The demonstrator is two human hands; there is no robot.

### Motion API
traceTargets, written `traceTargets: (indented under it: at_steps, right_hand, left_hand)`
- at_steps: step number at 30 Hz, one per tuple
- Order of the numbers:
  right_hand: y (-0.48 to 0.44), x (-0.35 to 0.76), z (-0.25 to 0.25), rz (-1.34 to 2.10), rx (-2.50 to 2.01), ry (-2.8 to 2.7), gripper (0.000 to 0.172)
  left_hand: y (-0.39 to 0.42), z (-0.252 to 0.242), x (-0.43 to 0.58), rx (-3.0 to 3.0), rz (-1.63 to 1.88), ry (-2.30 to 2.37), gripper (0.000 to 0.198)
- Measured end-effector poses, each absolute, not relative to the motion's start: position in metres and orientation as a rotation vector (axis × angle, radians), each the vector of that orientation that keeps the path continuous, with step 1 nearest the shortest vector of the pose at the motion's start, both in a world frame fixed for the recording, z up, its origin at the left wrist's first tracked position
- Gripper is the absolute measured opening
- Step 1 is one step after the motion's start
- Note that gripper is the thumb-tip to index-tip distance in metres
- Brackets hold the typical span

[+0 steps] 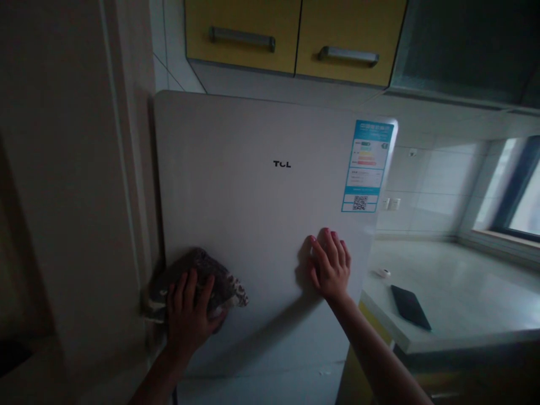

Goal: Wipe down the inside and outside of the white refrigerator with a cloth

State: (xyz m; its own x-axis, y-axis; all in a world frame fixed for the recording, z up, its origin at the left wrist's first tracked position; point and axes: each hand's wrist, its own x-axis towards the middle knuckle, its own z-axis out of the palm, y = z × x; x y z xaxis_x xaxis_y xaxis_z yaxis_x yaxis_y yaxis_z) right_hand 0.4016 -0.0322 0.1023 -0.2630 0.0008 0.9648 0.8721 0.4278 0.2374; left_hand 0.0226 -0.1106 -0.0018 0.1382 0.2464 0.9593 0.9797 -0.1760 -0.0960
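A pale refrigerator door (236,197) with a TCL mark fills the middle of the head view. My left hand (189,315) presses a dark, bunched cloth (198,261) with a patterned edge against the door's lower left side. Its fingers are spread over the cloth, and the thumb points right. Farther right, my right hand (333,267) rests on the door with fingers extended upward, holding nothing that I can see. A blue and white energy label (365,166) is stuck on the door above that hand.
Yellow wall cabinets (244,19) with metal handles hang above the refrigerator. Close on its left stands a wall or door frame (130,169). On the right, a pale countertop (472,281) carries a dark flat object (409,306) and a small white item (383,273). A window (523,191) lies beyond.
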Motion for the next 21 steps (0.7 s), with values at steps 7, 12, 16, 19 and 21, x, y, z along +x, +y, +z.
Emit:
traceTargets:
  at_steps: [7, 12, 16, 19, 21]
  right_hand:
    - [-0.03, 0.402, 0.101, -1.042, -0.76, -1.588, 0.076]
    - [-0.03, 0.401, 0.103, -1.052, -0.76, -1.583, 0.075]
    - [-0.03, 0.401, 0.103, -1.072, -0.752, -1.576, 0.075]
    - [-0.029, 0.402, 0.102, -1.068, -0.744, -1.574, 0.074]
    - [-0.028, 0.401, 0.101, -1.062, -0.742, -1.566, 0.075]
  left_hand:
    - [-0.089, 0.206, 0.028, -1.49, -1.275, -1.087, 0.089]
    - [-0.085, 0.31, 0.032, -1.549, -1.257, -1.035, 0.077]
    - [-0.085, 0.276, 0.028, -1.567, -1.175, -0.922, 0.07]
    - [-0.087, 0.185, 0.017, -1.59, -1.096, -0.841, 0.067]
    - [-0.094, 0.099, 0.01, -1.625, -1.024, -0.867, 0.066]
